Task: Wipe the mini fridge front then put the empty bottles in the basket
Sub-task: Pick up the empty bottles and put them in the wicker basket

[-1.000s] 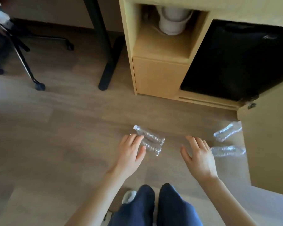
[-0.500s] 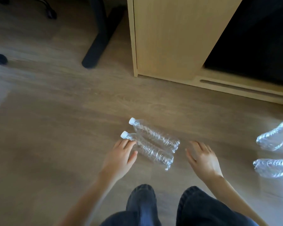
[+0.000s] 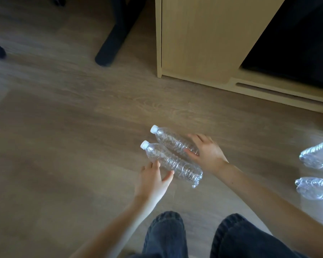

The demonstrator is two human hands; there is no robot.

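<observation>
The far bottle (image 3: 172,141) and the near bottle (image 3: 172,165) lie side by side on the floor (image 3: 82,146), white caps pointing up-left. The right hand (image 3: 209,155) curls round the far bottle's bottom end, thumb on one side, fingers on the other. The left hand (image 3: 153,183) is open (fingers relaxed), fingertips touching the near bottle. A third bottle (image 3: 317,157) and a fourth bottle (image 3: 315,187) lie well apart to the right, below the dark mini fridge (image 3: 296,43).
</observation>
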